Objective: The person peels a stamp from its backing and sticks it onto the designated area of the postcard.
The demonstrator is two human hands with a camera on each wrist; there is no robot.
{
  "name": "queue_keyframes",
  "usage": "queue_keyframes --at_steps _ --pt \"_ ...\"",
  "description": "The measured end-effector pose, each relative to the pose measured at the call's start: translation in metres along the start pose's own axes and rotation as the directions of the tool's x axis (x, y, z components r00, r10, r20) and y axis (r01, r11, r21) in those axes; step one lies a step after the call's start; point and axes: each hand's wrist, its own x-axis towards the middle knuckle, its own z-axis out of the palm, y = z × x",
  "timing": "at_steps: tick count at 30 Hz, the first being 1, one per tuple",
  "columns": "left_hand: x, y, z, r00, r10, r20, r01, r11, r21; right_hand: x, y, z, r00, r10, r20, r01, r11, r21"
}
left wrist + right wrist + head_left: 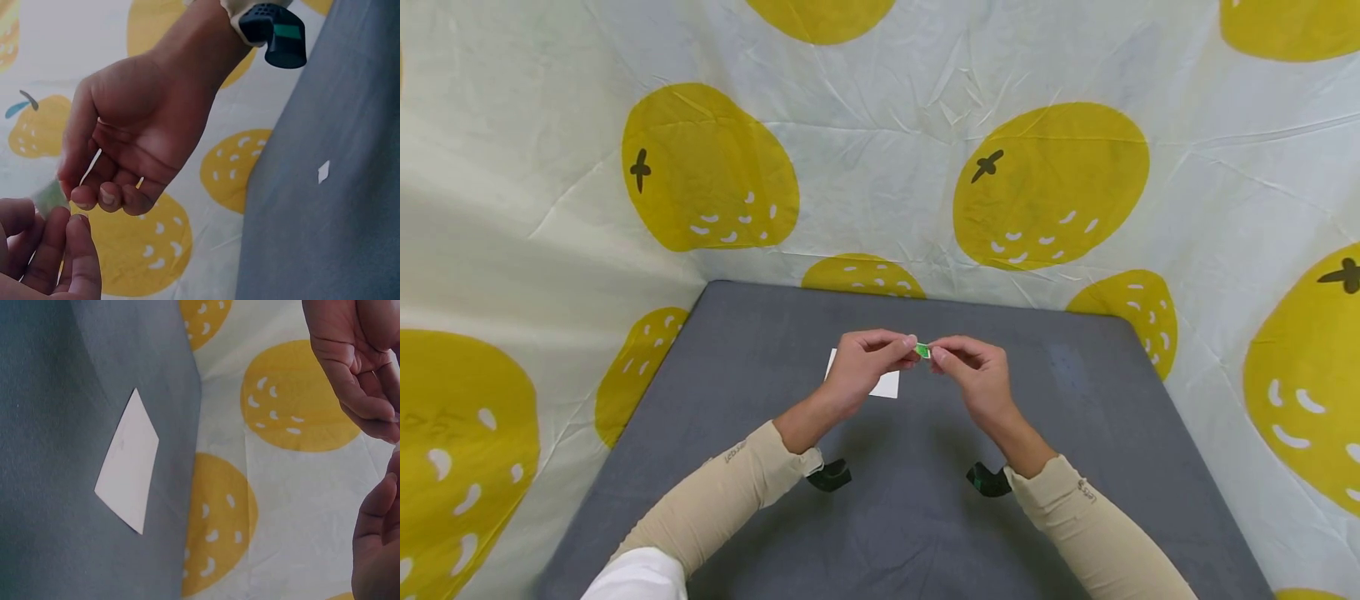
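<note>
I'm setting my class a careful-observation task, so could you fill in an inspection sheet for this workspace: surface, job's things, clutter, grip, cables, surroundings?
Surface: grey tabletop.
Job's things: small green piece with a pale edge, held above the surface.
Clutter: white sheet lying on the surface; a small white patch in the left wrist view, whether separate cannot be told.
Grip: left hand and right hand both pinch the green piece.
Cables: nothing seen.
Surroundings: pale fabric with yellow fruit prints.
</note>
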Motion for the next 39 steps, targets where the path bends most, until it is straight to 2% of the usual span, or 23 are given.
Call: queue_keyframes --at_steps 6,12,18,22,29,35,39 --pt "-0.001 0.000 -0.003 1.000 0.001 0.016 -0.001 0.999 0.051 0.002 -0.001 0.004 0.997 0.071 -0.032 -0.071 0.997 0.026" --pt "0.000 -0.002 -0.006 1.000 -0.004 0.031 0.000 0.995 0.102 0.002 0.001 0.005 0.996 0.085 -0.019 -0.084 0.996 0.020" --pt "0.003 -0.004 -0.008 1.000 -0.013 0.011 0.011 0.989 0.148 0.004 0.002 0.003 0.995 0.102 -0.003 -0.102 0.995 -0.010" --pt "0.004 -0.003 -0.009 1.000 -0.016 -0.012 0.018 0.975 0.223 0.006 0.003 0.003 0.990 0.144 0.001 -0.143 0.989 -0.046" --pt "0.003 -0.003 -0.013 1.000 0.008 -0.024 0.002 0.929 0.370 0.007 0.007 0.004 0.979 0.203 0.003 -0.202 0.977 -0.062" --pt "0.003 -0.005 -0.017 0.995 0.079 -0.052 -0.041 0.851 0.523 0.008 0.010 0.006 0.972 0.235 -0.019 -0.236 0.967 -0.094" --pt "0.004 -0.006 -0.023 0.991 0.112 -0.068 -0.053 0.819 0.572 0.009 0.013 0.006 0.968 0.247 -0.040 -0.250 0.963 -0.105"
